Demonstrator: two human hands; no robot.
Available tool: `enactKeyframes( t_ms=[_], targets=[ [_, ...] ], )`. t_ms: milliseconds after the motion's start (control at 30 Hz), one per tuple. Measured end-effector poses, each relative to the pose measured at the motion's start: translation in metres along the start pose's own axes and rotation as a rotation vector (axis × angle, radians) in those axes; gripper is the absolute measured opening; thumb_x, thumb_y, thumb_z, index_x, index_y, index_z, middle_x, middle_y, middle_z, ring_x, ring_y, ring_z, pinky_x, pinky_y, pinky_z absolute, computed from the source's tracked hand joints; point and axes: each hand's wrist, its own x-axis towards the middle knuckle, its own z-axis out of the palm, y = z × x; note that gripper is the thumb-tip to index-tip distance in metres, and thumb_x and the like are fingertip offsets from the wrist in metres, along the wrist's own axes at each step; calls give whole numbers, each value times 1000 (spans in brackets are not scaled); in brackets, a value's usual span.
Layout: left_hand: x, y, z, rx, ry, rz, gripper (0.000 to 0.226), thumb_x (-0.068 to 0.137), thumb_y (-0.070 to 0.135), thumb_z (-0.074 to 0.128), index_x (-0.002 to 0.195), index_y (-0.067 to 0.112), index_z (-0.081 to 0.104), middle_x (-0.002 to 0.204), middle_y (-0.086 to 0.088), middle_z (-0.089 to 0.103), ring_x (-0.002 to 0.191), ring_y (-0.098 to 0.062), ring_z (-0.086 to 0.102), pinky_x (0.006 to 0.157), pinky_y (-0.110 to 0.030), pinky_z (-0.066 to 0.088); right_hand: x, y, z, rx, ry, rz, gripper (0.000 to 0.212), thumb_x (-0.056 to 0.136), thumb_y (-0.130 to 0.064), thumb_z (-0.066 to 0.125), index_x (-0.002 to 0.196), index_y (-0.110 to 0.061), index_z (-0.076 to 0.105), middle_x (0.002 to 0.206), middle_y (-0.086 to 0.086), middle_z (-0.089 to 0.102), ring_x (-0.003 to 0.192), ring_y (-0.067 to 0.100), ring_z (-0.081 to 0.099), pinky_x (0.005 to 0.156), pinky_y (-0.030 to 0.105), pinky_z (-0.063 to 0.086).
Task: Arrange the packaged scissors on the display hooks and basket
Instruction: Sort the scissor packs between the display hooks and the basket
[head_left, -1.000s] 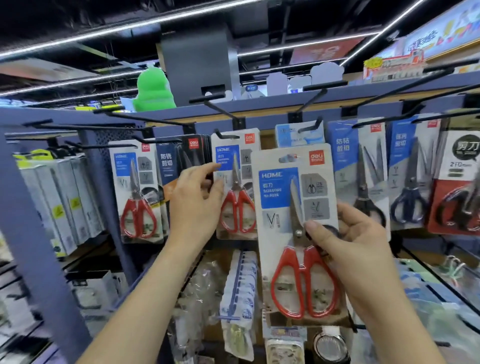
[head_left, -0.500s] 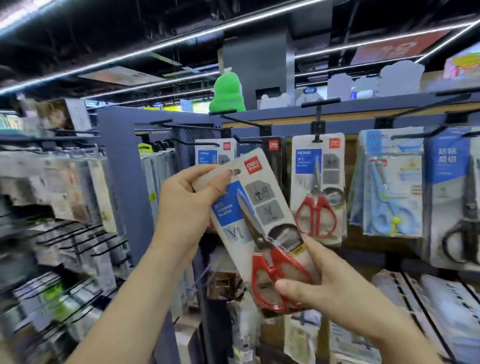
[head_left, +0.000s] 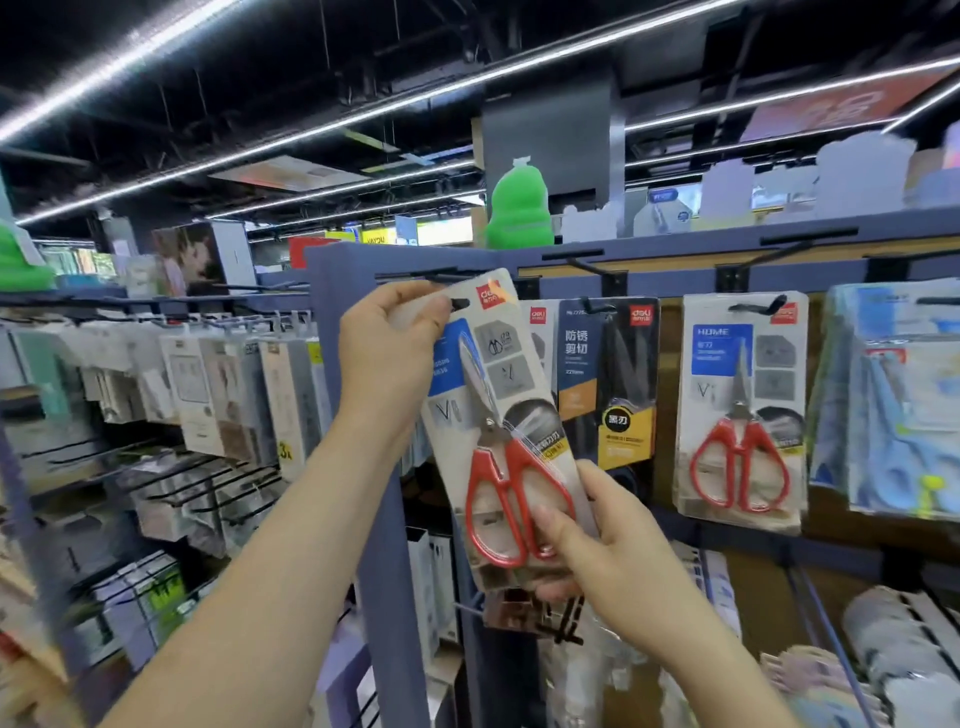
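Up and closer to the rack versus half a second ago: holds the red-scissors pack (head_left: 511, 415) higher now, with less tilt, top edge level with the leftmost hook (head_left: 415, 275). Cannot tell if the hook tip is through the hang hole yet.

Left hand (head_left: 395, 358): pinches the pack's top-left corner, thumb on the front face, other fingers curled close together over the top edge.

Right hand (head_left: 613, 551): grips the bottom-right of the pack. Thumb (head_left: 550, 525) pressed flat on the front across the red handles, index finger along the right edge, remaining fingers tucked under and behind the bottom edge.

Pack orientation: blades up, handles down, top leaning slightly left. Sits in front of the blue upright post (head_left: 395, 519) at the corner of the rack, off the hook row by sight only; depth unclear.

Hanging on hooks to the right, in order:
- black-blade scissors pack (head_left: 608, 384), just beside the held pack and partly overlapped by it
- second red-scissors pack (head_left: 740, 410), hanging straight, stacked with more behind it
- blue scissors pack (head_left: 893, 405), at the frame edge, blurred

Above on the shelf top (head_left: 675, 244): green toy (head_left: 519, 213) plus white cut-out shapes. Left side: other carded goods on hooks, too blurred to identify.
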Motion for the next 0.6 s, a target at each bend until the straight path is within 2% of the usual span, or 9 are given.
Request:
enactKeyframes(
  t_ms=[67, 133, 233, 300, 367, 433, 500, 533, 600],
  targets=[
    [9, -5, 5, 53, -10, 5, 17, 94, 12, 63, 84, 26, 66, 86, 4, 70, 78, -16, 67, 74, -37, 59, 3, 1, 5, 53, 7, 19, 12, 99, -17, 56, 106, -25, 61, 92, -5, 73, 79, 20, 74, 58, 32, 60],
    [15, -9, 11, 138, -27, 55, 17, 98, 13, 56, 86, 21, 66, 82, 7, 67, 75, -12, 61, 71, -30, 51, 4, 1, 10, 95, 18, 30, 11, 99, -17, 56, 107, -23, 61, 94, -1, 74, 79, 22, 75, 57, 33, 60],
    [22, -12, 17, 267, -20, 99, 20, 102, 18, 48, 88, 18, 62, 75, 9, 60, 67, -8, 51, 58, -20, 40, 7, 3, 15, 106, 51, 23, 10, 99, -17, 56, 103, -23, 63, 95, 4, 73, 79, 24, 74, 57, 34, 59],
    [27, -11, 21, 299, -31, 56, 22, 103, 19, 44, 88, 18, 61, 73, 8, 58, 60, -7, 45, 51, -21, 36, 8, 4, 17, 76, 72, 4, 12, 99, -16, 57, 101, -26, 63, 94, 2, 73, 79, 23, 74, 57, 34, 59],
    [30, -13, 25, 294, -80, -24, 26, 104, 16, 40, 88, 21, 60, 84, 3, 64, 60, -7, 46, 51, -23, 37, 8, 3, 18, 68, 85, -5, 11, 99, -15, 56, 101, -24, 62, 93, 3, 73, 76, 24, 74, 55, 36, 60],
    [33, -19, 29, 279, -132, -91, 26, 104, 12, 38, 98, 21, 61, 104, -2, 67, 70, -8, 57, 53, -24, 44, 9, 1, 20, 53, 105, -5, 10, 99, -15, 56, 100, -23, 62, 91, 6, 72, 70, 28, 73, 54, 38, 60],
    [29, -26, 29, 265, -191, -99, 30, 102, 7, 39, 115, 24, 60, 128, -5, 59, 99, -15, 65, 71, -32, 57, 11, 1, 22, 43, 129, 2, 9, 99, -15, 56, 100, -22, 61, 90, 6, 72, 64, 30, 73, 52, 39, 60],
    [24, -30, 28, 289, -213, -66, 35, 101, 7, 41, 126, 26, 56, 140, -5, 50, 116, -19, 60, 87, -37, 57, 13, 0, 24, 39, 142, 5, 9, 99, -15, 55, 100, -22, 61, 90, 6, 71, 63, 29, 72, 52, 38, 59],
    [8, -39, 21, 387, -226, 38, 46, 101, 15, 47, 145, 27, 42, 156, 1, 31, 140, -18, 37, 112, -40, 39, 18, 1, 27, 12, 186, 4, 7, 99, -17, 55, 98, -22, 61, 89, 4, 70, 66, 23, 72, 51, 34, 59]
  ],
)
